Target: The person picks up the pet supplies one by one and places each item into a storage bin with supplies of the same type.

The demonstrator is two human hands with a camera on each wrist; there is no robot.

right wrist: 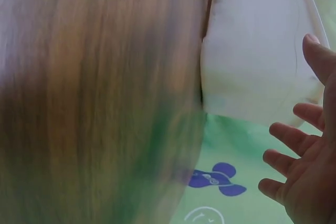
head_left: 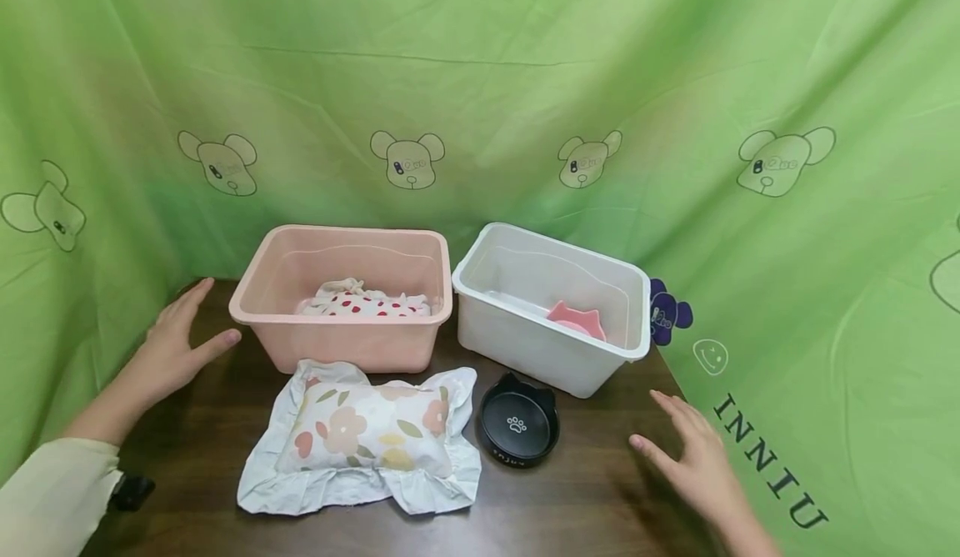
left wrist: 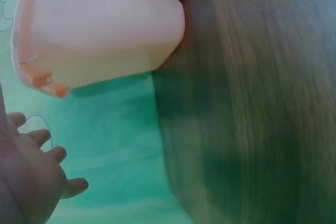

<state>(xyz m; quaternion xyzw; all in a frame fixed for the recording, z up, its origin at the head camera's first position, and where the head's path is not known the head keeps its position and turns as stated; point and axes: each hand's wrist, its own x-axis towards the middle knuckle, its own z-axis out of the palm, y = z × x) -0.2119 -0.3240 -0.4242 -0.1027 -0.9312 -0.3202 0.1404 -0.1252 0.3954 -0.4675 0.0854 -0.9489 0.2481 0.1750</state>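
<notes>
My left hand [head_left: 174, 342] is held with fingers spread beside the left end of the pink bin [head_left: 337, 344], holding nothing. In the left wrist view that hand [left wrist: 31, 177] sits below the bin's corner. My right hand [head_left: 693, 453], also spread and holding nothing, hovers right of the white bin [head_left: 525, 340]. A white cloth item with red dots [head_left: 367, 303] lies inside the pink bin. Inside the white bin is a pink cat-eared bowl [head_left: 577, 319], partly hidden by the wall. In front lie a ruffled floral pillow [head_left: 367, 432] and a black cat-eared bowl [head_left: 517, 424] with a paw print.
Everything stands on a dark wood table [head_left: 585, 499]. A green curtain [head_left: 480, 57] printed with bear heads hangs behind and along both sides, close to the bins' backs. A small black object [head_left: 131, 492] is at my left sleeve [head_left: 63, 499].
</notes>
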